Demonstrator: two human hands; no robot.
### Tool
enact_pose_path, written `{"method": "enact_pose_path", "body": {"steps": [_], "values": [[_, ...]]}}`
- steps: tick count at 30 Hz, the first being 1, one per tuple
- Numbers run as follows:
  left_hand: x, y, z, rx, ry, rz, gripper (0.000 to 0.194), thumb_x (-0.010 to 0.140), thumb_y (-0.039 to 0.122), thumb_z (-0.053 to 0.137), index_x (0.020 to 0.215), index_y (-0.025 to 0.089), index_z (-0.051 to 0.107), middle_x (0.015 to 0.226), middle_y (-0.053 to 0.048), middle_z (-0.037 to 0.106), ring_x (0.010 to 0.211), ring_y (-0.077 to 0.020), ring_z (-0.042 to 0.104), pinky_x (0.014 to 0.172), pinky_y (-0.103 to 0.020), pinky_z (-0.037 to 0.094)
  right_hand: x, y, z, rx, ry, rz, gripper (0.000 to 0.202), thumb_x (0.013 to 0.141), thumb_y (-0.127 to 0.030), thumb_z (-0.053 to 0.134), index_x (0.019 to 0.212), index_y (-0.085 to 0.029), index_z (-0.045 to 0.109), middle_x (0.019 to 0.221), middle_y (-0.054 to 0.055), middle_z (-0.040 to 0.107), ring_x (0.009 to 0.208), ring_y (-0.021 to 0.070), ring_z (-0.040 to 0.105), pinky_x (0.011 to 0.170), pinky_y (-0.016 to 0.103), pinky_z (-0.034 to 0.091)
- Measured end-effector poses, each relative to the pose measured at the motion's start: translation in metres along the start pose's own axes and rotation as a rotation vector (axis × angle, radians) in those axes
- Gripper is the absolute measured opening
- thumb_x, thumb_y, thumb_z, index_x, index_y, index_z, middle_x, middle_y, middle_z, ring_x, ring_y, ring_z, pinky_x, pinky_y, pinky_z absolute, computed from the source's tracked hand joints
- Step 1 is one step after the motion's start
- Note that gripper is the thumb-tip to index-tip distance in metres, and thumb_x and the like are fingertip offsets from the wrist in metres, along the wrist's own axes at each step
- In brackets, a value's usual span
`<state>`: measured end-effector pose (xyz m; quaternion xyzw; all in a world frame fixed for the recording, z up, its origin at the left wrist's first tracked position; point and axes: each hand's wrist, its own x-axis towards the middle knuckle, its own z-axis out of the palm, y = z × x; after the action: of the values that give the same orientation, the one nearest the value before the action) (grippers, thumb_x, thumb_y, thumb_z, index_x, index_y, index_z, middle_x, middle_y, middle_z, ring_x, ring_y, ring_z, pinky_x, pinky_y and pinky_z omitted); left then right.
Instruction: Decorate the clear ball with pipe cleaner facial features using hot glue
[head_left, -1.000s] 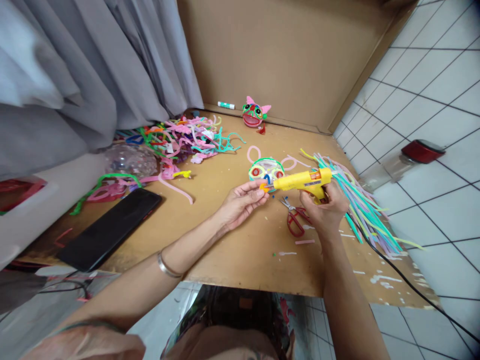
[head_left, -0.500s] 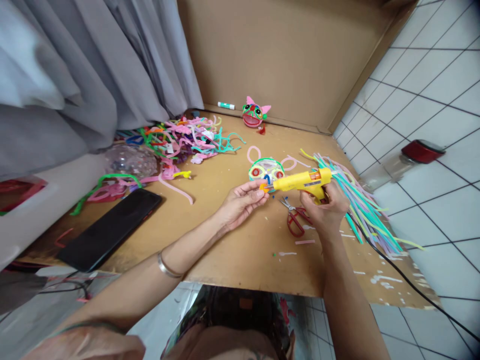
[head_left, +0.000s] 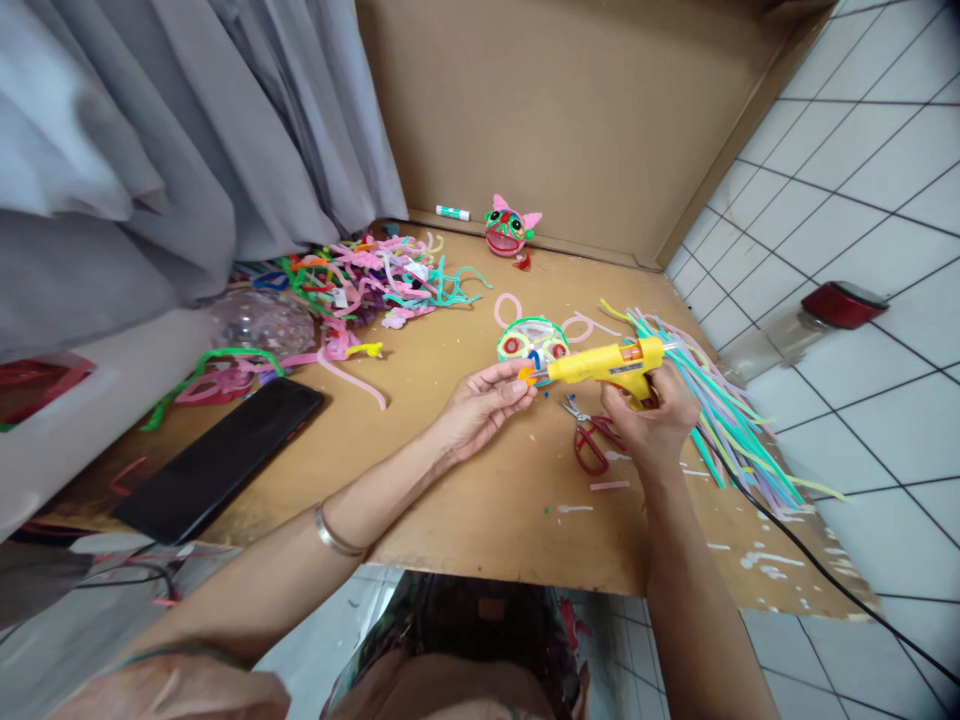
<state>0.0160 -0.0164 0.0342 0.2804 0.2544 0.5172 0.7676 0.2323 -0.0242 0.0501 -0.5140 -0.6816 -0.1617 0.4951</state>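
Observation:
My right hand (head_left: 654, 408) grips a yellow hot glue gun (head_left: 600, 364), its nozzle pointing left. Between the fingertips of my left hand (head_left: 489, 404) is a small orange piece (head_left: 528, 376), which looks like bent pipe cleaner. The nozzle tip is right at this piece; whether they touch I cannot tell. Just beyond lies a face made of pipe cleaners (head_left: 534, 330), with a green outline, red and yellow eyes and pink loops at its sides. A blue bit (head_left: 535, 358) shows at its lower part, partly hidden by my hand and the gun. Red-handled scissors (head_left: 591, 450) rest below the gun.
Loose pipe cleaners (head_left: 739, 430) spread at the right beside the gun's black cord (head_left: 795, 540). A tangled pile (head_left: 367, 275) and a black phone (head_left: 225, 455) lie left. At the back are a finished-looking face ornament (head_left: 505, 232) and a glue stick (head_left: 452, 213).
Almost nothing differs. Both hands keep the same place, with the nozzle still at the orange piece.

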Motion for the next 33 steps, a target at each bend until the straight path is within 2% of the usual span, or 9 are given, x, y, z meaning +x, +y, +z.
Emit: {"method": "enact_pose_path", "body": {"steps": [9, 19, 24, 28, 30, 33], "values": [[-0.001, 0.0, 0.001, -0.022, 0.002, -0.013, 0.026, 0.067, 0.002, 0.075, 0.091, 0.014, 0.074, 0.076, -0.001, 0.073, 0.069, -0.0087, 0.069, 0.074, -0.019, 0.056, 0.0, -0.003, 0.0, 0.037, 0.003, -0.015, 0.009, 0.073, -0.024, 0.062, 0.081, -0.02, 0.062, 0.072, 0.0, 0.059, 0.061, 0.0146, 0.051, 0.059, 0.028, 0.041], [-0.001, 0.0, 0.003, -0.029, -0.001, -0.015, 0.026, 0.067, 0.002, 0.075, 0.089, 0.014, 0.074, 0.074, -0.001, 0.073, 0.068, -0.0081, 0.069, 0.071, -0.017, 0.056, -0.001, -0.005, 0.0, 0.027, 0.006, 0.041, 0.009, 0.072, -0.026, 0.061, 0.079, -0.021, 0.059, 0.071, 0.0, 0.057, 0.06, 0.0144, 0.05, 0.058, 0.028, 0.042], [-0.001, 0.001, 0.002, -0.011, 0.008, -0.012, 0.026, 0.067, 0.004, 0.076, 0.091, 0.014, 0.073, 0.077, -0.001, 0.074, 0.069, -0.0083, 0.068, 0.073, -0.018, 0.056, 0.0, 0.003, 0.003, 0.039, 0.016, 0.231, 0.017, 0.069, -0.033, 0.065, 0.073, -0.022, 0.052, 0.066, -0.003, 0.052, 0.057, 0.0133, 0.046, 0.056, 0.027, 0.039], [-0.001, 0.001, 0.002, -0.023, 0.003, -0.013, 0.028, 0.065, 0.004, 0.078, 0.091, 0.013, 0.073, 0.077, -0.002, 0.073, 0.068, -0.008, 0.069, 0.07, -0.017, 0.056, 0.003, 0.029, 0.004, -0.108, 0.077, 0.479, 0.022, 0.066, -0.04, 0.062, 0.068, -0.022, 0.05, 0.059, -0.005, 0.043, 0.055, 0.0139, 0.039, 0.056, 0.028, 0.036], [-0.002, 0.001, 0.003, -0.032, 0.005, -0.013, 0.027, 0.065, 0.005, 0.078, 0.09, 0.013, 0.072, 0.077, -0.002, 0.073, 0.068, -0.008, 0.069, 0.069, -0.016, 0.056, 0.002, 0.044, 0.004, -0.257, 0.033, 0.561, 0.025, 0.06, -0.042, 0.064, 0.064, -0.021, 0.052, 0.061, -0.003, 0.042, 0.059, 0.0168, 0.042, 0.059, 0.032, 0.038], [-0.003, 0.002, 0.004, -0.049, 0.006, -0.005, 0.026, 0.065, 0.005, 0.078, 0.089, 0.013, 0.072, 0.078, -0.001, 0.073, 0.067, -0.0079, 0.069, 0.067, -0.015, 0.055, -0.006, 0.057, 0.007, -0.427, -0.095, 0.628, 0.031, 0.064, -0.044, 0.062, 0.075, -0.015, 0.061, 0.071, 0.005, 0.052, 0.066, 0.0227, 0.05, 0.063, 0.036, 0.041]]}}
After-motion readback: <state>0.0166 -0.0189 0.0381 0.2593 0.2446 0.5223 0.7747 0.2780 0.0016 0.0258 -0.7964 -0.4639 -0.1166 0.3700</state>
